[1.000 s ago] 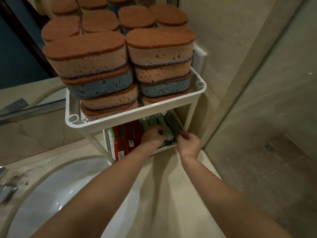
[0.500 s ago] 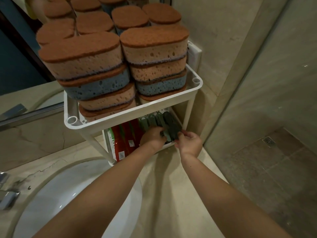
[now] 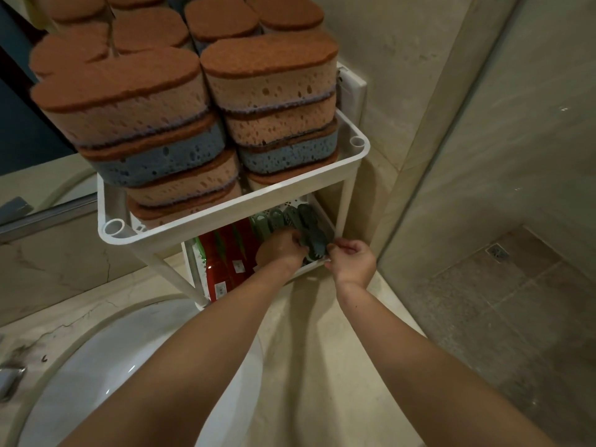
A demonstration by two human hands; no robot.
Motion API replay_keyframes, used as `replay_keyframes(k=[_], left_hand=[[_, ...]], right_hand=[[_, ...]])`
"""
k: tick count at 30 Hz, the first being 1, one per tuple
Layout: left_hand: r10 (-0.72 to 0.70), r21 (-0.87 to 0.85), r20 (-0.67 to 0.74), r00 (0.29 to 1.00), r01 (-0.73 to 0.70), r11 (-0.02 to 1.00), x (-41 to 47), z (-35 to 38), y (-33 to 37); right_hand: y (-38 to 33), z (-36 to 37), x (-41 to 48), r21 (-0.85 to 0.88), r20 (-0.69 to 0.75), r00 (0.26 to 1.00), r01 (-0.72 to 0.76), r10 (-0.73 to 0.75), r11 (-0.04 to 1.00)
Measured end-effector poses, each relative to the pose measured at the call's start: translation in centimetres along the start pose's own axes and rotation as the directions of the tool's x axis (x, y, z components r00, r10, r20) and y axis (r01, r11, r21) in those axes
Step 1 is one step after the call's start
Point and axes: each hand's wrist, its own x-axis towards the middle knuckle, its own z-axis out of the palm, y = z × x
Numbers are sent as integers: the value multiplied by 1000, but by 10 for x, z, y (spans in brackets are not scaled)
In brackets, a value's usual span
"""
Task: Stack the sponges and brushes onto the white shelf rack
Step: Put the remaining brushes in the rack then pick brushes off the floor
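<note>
A white shelf rack stands on the counter by the mirror. Its top tier carries two tall stacks of orange and blue sponges with brown scouring tops. On the lower tier, red packaged brushes stand at the left and several green-grey brushes at the right. My left hand reaches into the lower tier and holds the near end of a dark grey brush. At the tier's front right corner my right hand pinches the same brush's end. Its bristles are partly hidden by my fingers.
A white sink basin lies at the lower left, with a chrome tap at the frame's edge. The beige stone counter runs under my arms. A glass shower panel and tiled floor with a drain lie to the right.
My head has moved closer, so the rack looks larger. Both hands stay at the lower tier's right side, still working on the dark grey brush; my right hand shifted slightly right.
</note>
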Motion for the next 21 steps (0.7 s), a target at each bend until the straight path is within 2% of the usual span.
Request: replay_keyframes(k=[7, 12, 14, 21], left_hand=[[8, 58, -1, 1000, -8, 998, 1, 0, 0], [112, -111, 43, 993, -106, 988, -5, 3, -5], [159, -119, 29, 987, -154, 981, -6, 4, -5], [246, 109, -41, 968, -240, 965, 3, 14, -2]], right_hand=[[-2, 7, 0, 24, -48, 998, 43, -42, 999], [-2, 9, 3, 15, -84, 995, 48, -47, 999], [-3, 9, 5, 5, -94, 994, 56, -56, 998], [-1, 7, 7, -16, -105, 991, 83, -84, 996]])
